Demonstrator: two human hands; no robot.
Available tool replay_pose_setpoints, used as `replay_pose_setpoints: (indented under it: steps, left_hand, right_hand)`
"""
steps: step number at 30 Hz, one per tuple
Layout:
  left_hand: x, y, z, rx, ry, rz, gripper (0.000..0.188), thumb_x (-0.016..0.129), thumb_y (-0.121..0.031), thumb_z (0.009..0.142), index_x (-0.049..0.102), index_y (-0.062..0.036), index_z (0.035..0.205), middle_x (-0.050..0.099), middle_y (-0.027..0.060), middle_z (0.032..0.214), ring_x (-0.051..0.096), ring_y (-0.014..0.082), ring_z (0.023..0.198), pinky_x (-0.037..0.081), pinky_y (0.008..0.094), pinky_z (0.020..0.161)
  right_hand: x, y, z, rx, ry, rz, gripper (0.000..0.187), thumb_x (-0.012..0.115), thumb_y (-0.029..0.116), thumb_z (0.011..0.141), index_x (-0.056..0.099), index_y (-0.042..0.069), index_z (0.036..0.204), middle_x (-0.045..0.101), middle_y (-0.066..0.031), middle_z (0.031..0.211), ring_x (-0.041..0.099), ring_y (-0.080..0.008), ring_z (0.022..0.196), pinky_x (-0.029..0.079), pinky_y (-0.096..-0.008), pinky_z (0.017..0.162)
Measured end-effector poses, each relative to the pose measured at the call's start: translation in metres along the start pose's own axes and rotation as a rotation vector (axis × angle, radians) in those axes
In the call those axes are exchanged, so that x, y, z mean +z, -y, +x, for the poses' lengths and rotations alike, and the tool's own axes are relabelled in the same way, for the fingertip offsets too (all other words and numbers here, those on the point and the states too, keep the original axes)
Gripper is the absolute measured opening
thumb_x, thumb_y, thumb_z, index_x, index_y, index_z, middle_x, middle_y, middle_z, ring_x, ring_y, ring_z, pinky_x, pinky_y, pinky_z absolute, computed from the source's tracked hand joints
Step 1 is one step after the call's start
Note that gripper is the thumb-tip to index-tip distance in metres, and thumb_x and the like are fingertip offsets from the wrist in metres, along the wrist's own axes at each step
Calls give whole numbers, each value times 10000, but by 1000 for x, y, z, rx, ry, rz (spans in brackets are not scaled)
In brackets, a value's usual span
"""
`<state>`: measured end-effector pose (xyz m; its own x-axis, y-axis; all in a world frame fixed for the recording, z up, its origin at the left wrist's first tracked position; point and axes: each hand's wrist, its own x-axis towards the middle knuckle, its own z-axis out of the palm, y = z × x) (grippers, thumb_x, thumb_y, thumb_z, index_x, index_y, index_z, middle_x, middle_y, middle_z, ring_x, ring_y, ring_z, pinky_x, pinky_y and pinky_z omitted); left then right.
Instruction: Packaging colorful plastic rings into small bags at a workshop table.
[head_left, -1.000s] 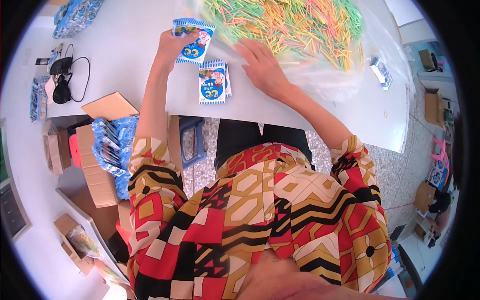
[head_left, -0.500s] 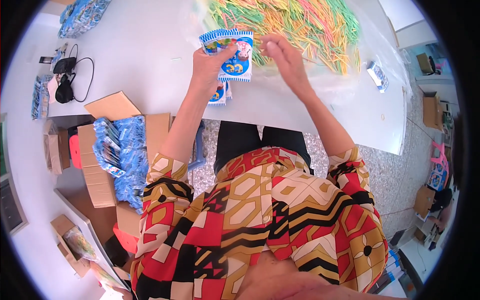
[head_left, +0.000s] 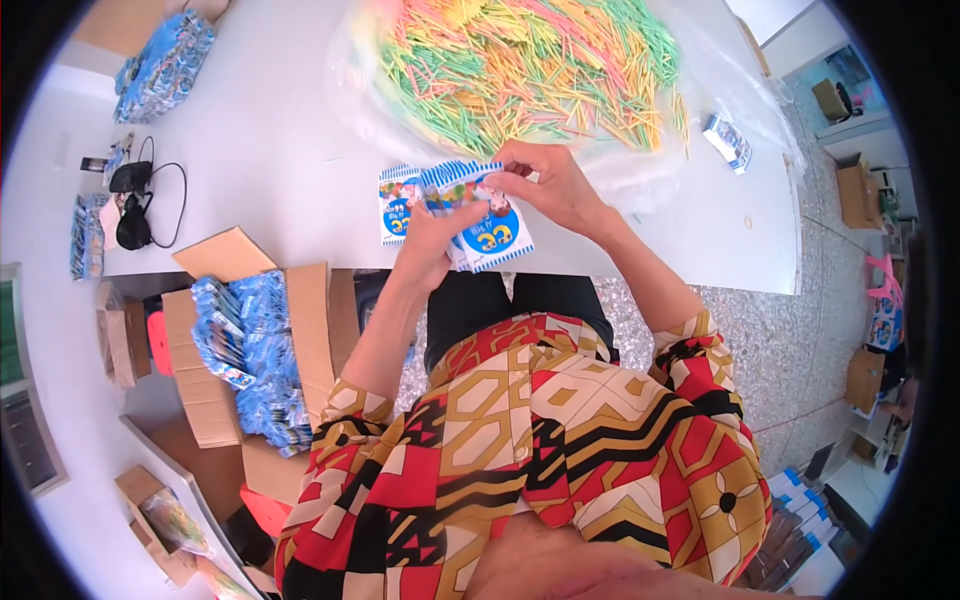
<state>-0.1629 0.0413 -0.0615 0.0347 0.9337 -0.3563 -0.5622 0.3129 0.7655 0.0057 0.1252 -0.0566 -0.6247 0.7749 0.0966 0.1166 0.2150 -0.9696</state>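
Note:
My left hand [head_left: 428,248] is closed around a fanned stack of small blue-and-white packets [head_left: 496,238], its thumb across the front one. The stack is just above the table's near edge. At its top edge, the fingers of my right hand [head_left: 555,192] pinch the front packet. Another blue-and-white packet [head_left: 396,212] lies on the table just left of the stack, partly covered by my left hand. Beyond my hands, a heap of thin pink, yellow, orange and green sticks [head_left: 530,75] lies on clear plastic sheeting [head_left: 350,110].
An open cardboard box [head_left: 312,335] full of blue packets [head_left: 262,365] stands below the table's edge on the left. A black cord and pouch-like item [head_left: 132,228] lies at the table's left. A small blue-and-white box [head_left: 727,143] lies at the right.
Both hands have come nearer the table's front edge with the packets. My right hand, apart from the stack before, has moved onto its top edge.

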Motion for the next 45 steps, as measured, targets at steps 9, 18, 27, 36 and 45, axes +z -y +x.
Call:
replay_pose_setpoints:
  steps: [9,18,27,36,45]
  left_hand:
    - [4,6,-3,76,-37,148,226,695,-41,773,615,-10,982,657,60,881,645,129,773,530,259,693]
    - [6,11,-5,147,-21,164,256,671,-54,799,595,-16,1041,644,53,921,636,123,797,532,262,708]
    - [11,13,-3,-8,14,-62,303,559,-137,905,513,-39,1188,613,77,1056,629,189,944,532,339,815]
    - [16,9,2,7,-55,-214,273,508,-156,939,507,-35,1183,607,87,1105,624,189,974,536,352,808]
    - [2,12,7,175,17,-132,91,555,-133,916,585,-51,891,590,22,758,566,94,709,477,250,662]
  right_hand:
    - [8,9,-7,-89,-15,23,146,673,115,804,618,14,894,583,-46,722,530,-93,655,433,-245,600]
    - [12,4,-7,-67,-42,135,166,692,89,774,608,4,889,529,-23,632,490,-79,574,399,-234,521]
    - [3,8,-12,-190,-134,-68,156,706,83,765,625,10,878,577,-42,740,540,-78,638,414,-220,551]
    - [-10,-6,-6,-38,-238,209,86,642,68,835,637,17,903,626,2,763,563,-38,674,420,-179,555]
    - [-21,-9,-11,-59,-173,242,127,640,157,853,662,42,901,640,7,724,551,-13,632,404,-171,527]
